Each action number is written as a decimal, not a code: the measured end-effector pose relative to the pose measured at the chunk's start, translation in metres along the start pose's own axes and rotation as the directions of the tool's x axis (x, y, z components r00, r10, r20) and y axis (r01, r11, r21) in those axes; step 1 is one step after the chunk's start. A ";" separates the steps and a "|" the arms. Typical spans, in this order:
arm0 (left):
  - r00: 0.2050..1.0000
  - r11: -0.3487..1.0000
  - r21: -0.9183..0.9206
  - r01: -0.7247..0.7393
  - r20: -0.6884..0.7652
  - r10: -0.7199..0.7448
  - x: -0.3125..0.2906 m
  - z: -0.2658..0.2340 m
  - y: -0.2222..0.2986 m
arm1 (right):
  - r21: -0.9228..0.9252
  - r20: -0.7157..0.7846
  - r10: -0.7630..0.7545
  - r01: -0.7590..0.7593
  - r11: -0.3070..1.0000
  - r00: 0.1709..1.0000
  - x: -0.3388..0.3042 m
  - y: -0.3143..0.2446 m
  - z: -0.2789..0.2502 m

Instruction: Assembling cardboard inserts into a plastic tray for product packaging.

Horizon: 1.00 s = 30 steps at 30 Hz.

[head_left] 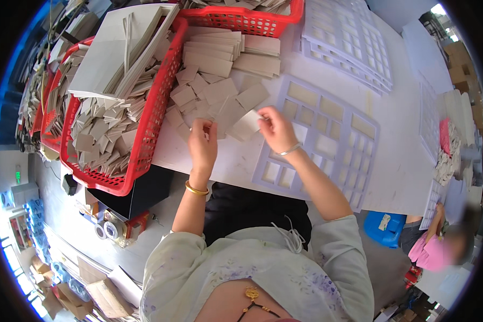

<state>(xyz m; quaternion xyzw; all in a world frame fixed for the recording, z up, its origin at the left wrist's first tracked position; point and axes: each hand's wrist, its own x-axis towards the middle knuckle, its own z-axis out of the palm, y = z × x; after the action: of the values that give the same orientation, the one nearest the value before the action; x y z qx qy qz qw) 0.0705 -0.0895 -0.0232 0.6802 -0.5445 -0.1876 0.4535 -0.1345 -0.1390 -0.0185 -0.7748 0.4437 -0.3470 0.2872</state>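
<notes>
A loose spread of small grey cardboard pieces (pixel 220 92) lies on the table in front of me. My left hand (pixel 203 142) is at the near left edge of this spread, its thumb and fingers drawn together; what they hold, if anything, is hidden. At the right of the spread, my right hand (pixel 277 131) pinches the corner of a paler cardboard piece (pixel 246 126). Just right of that hand lies a flat white frame (pixel 320 109) with rectangular openings, some filled with pale pieces. My right forearm passes over it.
A red plastic basket (pixel 158 115) full of cardboard pieces stands at the left, with large sheets (pixel 110 48) on top. Another red basket (pixel 252 22) is at the back. Stacked cardboard strips (pixel 212 51) lie before it. More white frames (pixel 349 40) are piled far right. A person (pixel 432 249) works at right.
</notes>
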 end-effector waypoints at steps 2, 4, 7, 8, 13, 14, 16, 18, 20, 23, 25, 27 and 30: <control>0.999 0.975 -0.219 0.031 -0.005 -0.032 0.001 -0.002 0.007 | 0.450 -0.065 0.287 -0.229 0.863 0.956 -0.011 0.011 -0.023; 0.999 0.960 -0.276 0.039 0.032 -0.032 -0.001 0.001 0.018 | 0.532 -0.152 0.376 -0.246 0.811 0.914 -0.021 0.022 -0.051; 0.970 0.968 -0.247 0.048 0.244 0.014 -0.007 0.019 0.037 | 0.557 -0.238 0.517 -0.320 0.766 0.822 -0.040 0.026 -0.092; 0.966 0.967 -0.251 0.046 0.259 0.022 -0.008 0.027 0.043 | 0.509 -0.245 0.565 -0.392 0.766 0.788 -0.047 0.028 -0.103; 0.864 0.974 -0.227 -0.025 0.486 0.135 -0.013 0.054 0.066 | 0.493 -0.345 0.554 -0.356 0.794 0.758 -0.095 0.034 -0.117; 0.838 0.976 -0.196 -0.093 0.515 0.183 -0.015 0.057 0.069 | 0.520 -0.322 0.592 -0.385 0.762 0.738 -0.102 0.028 -0.117; 0.798 0.976 -0.178 -0.126 0.567 0.206 -0.016 0.062 0.066 | 0.550 -0.302 0.635 -0.414 0.725 0.712 -0.109 0.025 -0.115; 0.756 0.974 -0.159 -0.161 0.615 0.225 -0.018 0.067 0.064 | 0.593 -0.241 0.679 -0.449 0.668 0.694 -0.116 0.026 -0.113; 0.754 0.968 -0.191 -0.163 0.609 0.247 -0.017 0.073 0.063 | 0.578 -0.284 0.621 -0.386 0.719 0.731 -0.122 0.040 -0.105; 0.738 0.965 -0.171 -0.197 0.623 0.261 -0.013 0.084 0.061 | 0.584 -0.318 0.570 -0.317 0.748 0.758 -0.124 0.048 -0.098; 0.737 0.967 -0.152 -0.202 0.627 0.252 -0.011 0.087 0.060 | 0.610 -0.310 0.583 -0.313 0.728 0.751 -0.119 0.047 -0.094; 0.734 0.969 -0.136 -0.207 0.633 0.246 -0.011 0.089 0.059 | 0.585 -0.329 0.534 -0.275 0.763 0.779 -0.116 0.049 -0.092; 0.739 0.965 -0.096 -0.243 0.626 0.248 -0.013 0.092 0.058 | 0.566 -0.322 0.530 -0.289 0.772 0.784 -0.111 0.049 -0.089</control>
<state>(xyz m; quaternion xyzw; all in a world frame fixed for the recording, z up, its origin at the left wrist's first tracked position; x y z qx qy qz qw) -0.0358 -0.1153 -0.0259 0.4978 -0.7490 -0.3463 0.2669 -0.2695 -0.0741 -0.0338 -0.4501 0.5595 -0.5483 0.4285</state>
